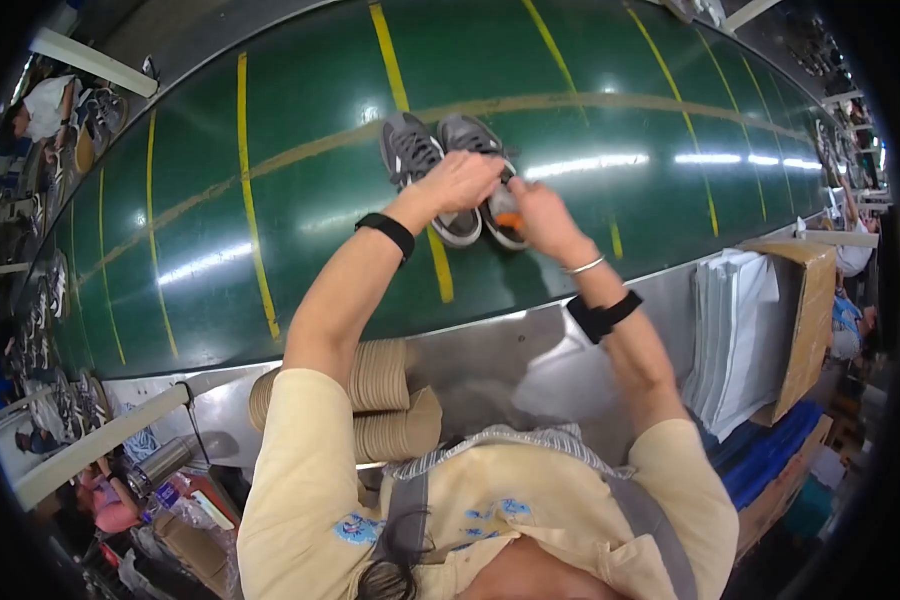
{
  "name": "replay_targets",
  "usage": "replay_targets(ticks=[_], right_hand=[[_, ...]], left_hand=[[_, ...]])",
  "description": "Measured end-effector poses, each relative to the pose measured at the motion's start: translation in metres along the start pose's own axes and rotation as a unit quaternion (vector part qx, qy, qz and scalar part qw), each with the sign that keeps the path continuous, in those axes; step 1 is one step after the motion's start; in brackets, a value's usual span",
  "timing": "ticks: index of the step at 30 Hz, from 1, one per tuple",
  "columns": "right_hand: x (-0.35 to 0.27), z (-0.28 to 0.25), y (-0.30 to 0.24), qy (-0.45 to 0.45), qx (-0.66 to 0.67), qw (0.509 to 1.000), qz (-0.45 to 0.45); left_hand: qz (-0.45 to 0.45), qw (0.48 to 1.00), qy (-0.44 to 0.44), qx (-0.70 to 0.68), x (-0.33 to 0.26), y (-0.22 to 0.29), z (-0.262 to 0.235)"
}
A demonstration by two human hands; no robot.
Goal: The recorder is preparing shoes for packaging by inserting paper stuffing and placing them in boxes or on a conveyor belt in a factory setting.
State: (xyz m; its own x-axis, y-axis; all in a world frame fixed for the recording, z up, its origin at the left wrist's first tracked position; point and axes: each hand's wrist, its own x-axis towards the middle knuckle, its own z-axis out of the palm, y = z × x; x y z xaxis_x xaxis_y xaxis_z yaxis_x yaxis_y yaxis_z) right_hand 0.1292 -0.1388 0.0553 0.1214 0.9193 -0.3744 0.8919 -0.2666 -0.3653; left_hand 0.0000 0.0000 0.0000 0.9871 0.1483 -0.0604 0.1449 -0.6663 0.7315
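Two dark grey sneakers with white soles stand side by side on the green conveyor belt, toes pointing away from me. Across the opening of the right sneaker [467, 131] reaches my left hand [462, 181], its fingers closed at the tongue and lace area. My right hand [548, 220] is closed at the right side of that same sneaker, thumb meeting the left fingertips. Something orange [510, 220] shows inside the heel. The left sneaker [410, 148] has its laces in place and is partly covered by my left wrist. Exactly what the fingertips pinch is hidden.
Yellow lines cross the green belt [320, 230]. Stacked brown cardboard-like forms [380, 375] lie on the metal ledge [490, 360] before me. At right, white sheets [735, 330] stand by a cardboard box [805, 330]. More shoes [100, 110] and people appear at the far left.
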Motion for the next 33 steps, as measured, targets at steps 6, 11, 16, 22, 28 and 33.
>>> replay_targets(ticks=[6, 11, 16, 22, 28, 33], right_hand=[[0.175, 0.022, 0.038, 0.19, 0.067, 0.974, 0.102], [0.149, 0.001, 0.043, 0.314, -0.04, 0.948, -0.017], [0.071, -0.002, -0.008, 0.301, 0.318, 0.898, -0.028], [-0.012, 0.066, -0.112, -0.006, 0.569, 0.819, -0.08], [-0.019, 0.11, -0.173, -0.026, 0.594, 0.799, -0.09], [-0.026, 0.119, -0.159, 0.087, 0.581, 0.802, -0.103]], left_hand=[[0.08, 0.971, 0.088, 0.207, 0.05, -0.083, -0.073], [0.049, 0.976, 0.142, 0.157, -0.005, -0.05, -0.109], [-0.093, 0.987, 0.126, -0.037, -0.135, 0.006, -0.147], [-0.08, 0.993, 0.085, 0.019, -0.242, 0.067, -0.077], [-0.071, 0.981, 0.159, 0.086, -0.256, 0.056, -0.039], [-0.046, 0.983, 0.156, 0.09, -0.253, 0.05, -0.038]])
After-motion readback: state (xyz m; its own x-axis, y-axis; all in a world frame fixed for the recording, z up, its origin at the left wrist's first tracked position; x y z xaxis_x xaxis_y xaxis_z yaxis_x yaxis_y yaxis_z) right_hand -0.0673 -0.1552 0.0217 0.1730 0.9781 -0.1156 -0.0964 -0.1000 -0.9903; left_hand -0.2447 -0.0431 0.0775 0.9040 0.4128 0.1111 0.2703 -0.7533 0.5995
